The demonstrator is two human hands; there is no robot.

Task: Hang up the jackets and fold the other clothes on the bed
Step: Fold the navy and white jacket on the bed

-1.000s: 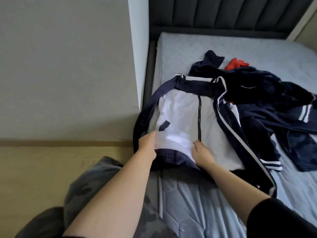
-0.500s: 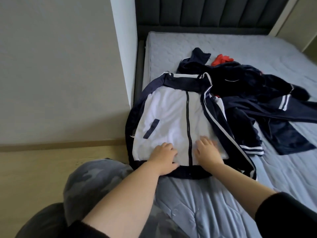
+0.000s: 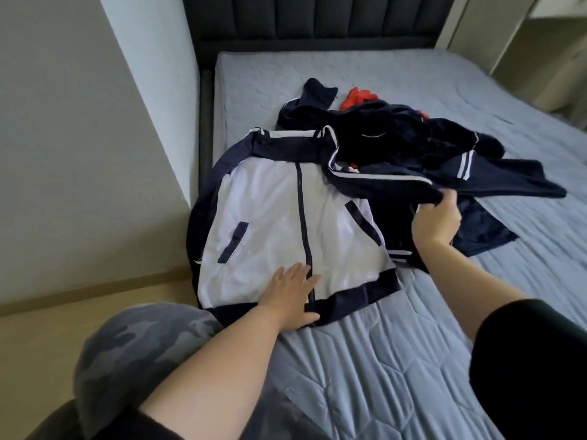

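A white jacket [image 3: 270,223] with navy sleeves, collar and hem lies front up and zipped on the mattress [image 3: 413,360], along its left edge and toward the near end. Its collar points to the dark padded headboard [image 3: 317,23] and its left side hangs slightly over the mattress edge.

The left hand [image 3: 292,293] lies flat on the lower front of the jacket, palm down with the fingers straight and a little spread. The fingertips rest at the zip just above the navy hem band.

The right hand [image 3: 436,219] is raised to the right of the jacket body. Its fingers curl over the jacket's navy sleeve [image 3: 381,185], which has a white stripe along it, and the thumb sits underneath, so the cloth is pinched between them. The sleeve runs taut from the shoulder to that hand, lifted off the mattress, and its striped cuff hangs down beside the wrist.

Behind the sleeve, near the middle of the mattress, a heap of dark navy clothes [image 3: 413,138] lies tangled, touching the jacket's collar. One piece shows white stripes, and a flat navy part spreads out to the right of the raised hand. A red garment [image 3: 359,96] peeks out at the heap's far side.

A knee in grey camouflage trousers [image 3: 136,344] rests against the near left corner of the mattress
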